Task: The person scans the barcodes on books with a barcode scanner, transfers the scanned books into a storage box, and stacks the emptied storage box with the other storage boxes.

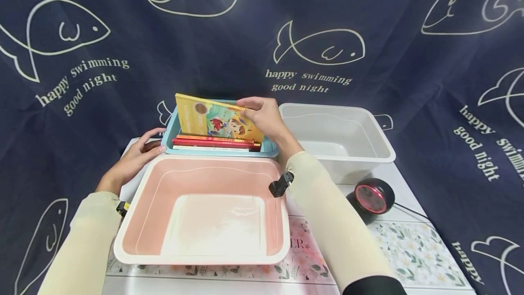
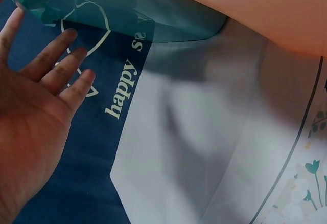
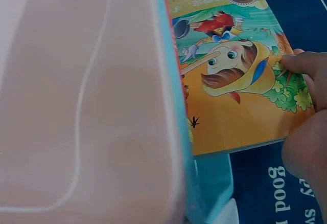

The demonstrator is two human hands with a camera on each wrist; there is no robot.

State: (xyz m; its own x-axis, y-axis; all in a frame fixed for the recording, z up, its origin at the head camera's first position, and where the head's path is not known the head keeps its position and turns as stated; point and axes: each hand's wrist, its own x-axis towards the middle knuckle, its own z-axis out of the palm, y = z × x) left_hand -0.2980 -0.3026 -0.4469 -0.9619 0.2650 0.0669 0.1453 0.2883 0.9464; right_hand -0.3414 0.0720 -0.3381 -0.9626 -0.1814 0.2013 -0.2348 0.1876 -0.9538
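My right hand (image 1: 264,115) pinches the upper right edge of a yellow picture book (image 1: 217,119), thumb on its cover. The book stands tilted in the blue bin (image 1: 168,138), its lower edge down behind other books. Pinocchio-like art fills the cover (image 3: 230,75) in the right wrist view. In front of it, several red, orange and white books (image 1: 213,143) lie with their edges showing. My left hand (image 1: 137,156) rests at the blue bin's left end, fingers spread along the rim; in the left wrist view the hand (image 2: 41,111) has its fingers extended.
A pink bin (image 1: 221,176) with a white rim stands right in front of the blue one. To the right is a grey-white bin (image 1: 327,122). Near its front corner sits a round black device (image 1: 372,197) with a red-lit face and a cable. A dark fish-print cloth (image 1: 229,53) hangs behind.
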